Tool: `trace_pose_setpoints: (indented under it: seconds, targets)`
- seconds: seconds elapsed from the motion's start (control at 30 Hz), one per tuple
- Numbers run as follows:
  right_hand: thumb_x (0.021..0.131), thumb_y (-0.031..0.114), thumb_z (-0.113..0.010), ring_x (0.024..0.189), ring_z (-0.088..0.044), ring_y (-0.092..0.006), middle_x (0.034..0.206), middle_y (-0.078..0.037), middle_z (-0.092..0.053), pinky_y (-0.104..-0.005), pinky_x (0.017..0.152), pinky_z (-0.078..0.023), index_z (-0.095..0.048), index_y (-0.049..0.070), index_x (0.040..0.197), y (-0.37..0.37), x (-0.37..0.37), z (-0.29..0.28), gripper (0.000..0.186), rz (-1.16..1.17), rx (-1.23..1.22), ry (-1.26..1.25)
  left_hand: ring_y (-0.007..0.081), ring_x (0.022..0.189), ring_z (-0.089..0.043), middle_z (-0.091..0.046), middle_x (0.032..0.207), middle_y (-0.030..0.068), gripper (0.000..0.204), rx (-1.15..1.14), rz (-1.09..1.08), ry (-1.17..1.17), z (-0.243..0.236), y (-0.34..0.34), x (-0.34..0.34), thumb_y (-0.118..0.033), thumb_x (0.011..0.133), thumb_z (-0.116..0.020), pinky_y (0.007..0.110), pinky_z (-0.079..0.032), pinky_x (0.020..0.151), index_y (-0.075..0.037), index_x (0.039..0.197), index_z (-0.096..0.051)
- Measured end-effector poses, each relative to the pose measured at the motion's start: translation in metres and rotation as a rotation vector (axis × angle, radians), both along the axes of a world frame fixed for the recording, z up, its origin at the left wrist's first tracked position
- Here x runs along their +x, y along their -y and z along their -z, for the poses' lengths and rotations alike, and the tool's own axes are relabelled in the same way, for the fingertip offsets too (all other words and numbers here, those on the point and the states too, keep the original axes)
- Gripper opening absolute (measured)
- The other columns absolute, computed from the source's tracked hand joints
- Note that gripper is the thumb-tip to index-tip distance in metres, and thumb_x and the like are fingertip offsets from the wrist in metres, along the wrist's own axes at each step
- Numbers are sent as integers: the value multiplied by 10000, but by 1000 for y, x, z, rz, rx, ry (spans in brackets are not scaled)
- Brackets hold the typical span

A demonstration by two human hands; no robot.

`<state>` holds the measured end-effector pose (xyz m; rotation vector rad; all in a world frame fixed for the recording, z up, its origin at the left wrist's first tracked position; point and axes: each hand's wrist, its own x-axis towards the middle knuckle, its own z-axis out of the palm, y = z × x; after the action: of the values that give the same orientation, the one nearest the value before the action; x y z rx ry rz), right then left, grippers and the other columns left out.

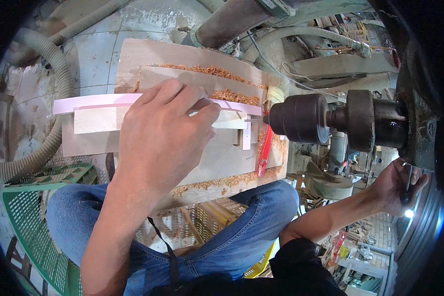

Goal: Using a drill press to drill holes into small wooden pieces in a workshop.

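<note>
Left of the chuck [303, 118], the left hand [165, 121] grips a pale strip [98, 102]; lower right, the right hand [397, 187] grips a rod [406, 195].

Head view, downward, near hands [164, 123]

Tiled floor [91, 56] at upper left, ribbed flexible hose [64, 81] at left, green perforated plastic crate [29, 217] at lower left, arched ribbed hose [306, 31] at upper right, bright light [409, 213] at lower right.
</note>
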<state>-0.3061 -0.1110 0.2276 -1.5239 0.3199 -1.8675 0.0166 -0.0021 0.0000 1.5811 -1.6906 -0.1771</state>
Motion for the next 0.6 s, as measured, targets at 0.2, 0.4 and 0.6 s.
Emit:
trace_pose_setpoints:
  seconds: [0.2, 0.4, 0.6]
  targets:
    - [626, 55, -585, 779, -579, -239, 754, -130, -570, -440, 834, -434, -616, -53, 1009, -1, -13, 16, 399, 28, 0, 36, 204, 942, -567, -621, 1015, -16, 271, -9, 6, -9, 0, 0, 1, -151, 680, -748, 367, -472, 782, -113, 941, -682]
    - [678, 182, -555, 681, -564, -243, 654, -109, -553, -420, 783, -440, -634, -80, 1084, -4, 21, 40, 489, 409, -74, -25, 206, 945, -570, -621, 1017, -14, 278, 5, 8, 5, 0, 1, 0, -146, 676, -748, 367, -478, 779, -109, 943, -682]
    - [755, 281, -481, 510, -315, -172, 498, -40, -313, -347, 637, -319, -593, -102, 1017, 0, -13, 42, 477, 343, -219, -368, 205, 944, -574, -621, 1017, -11, 283, 31, 8, 24, -1, 0, 1, -129, 666, -749, 363, -481, 773, -102, 940, -683]
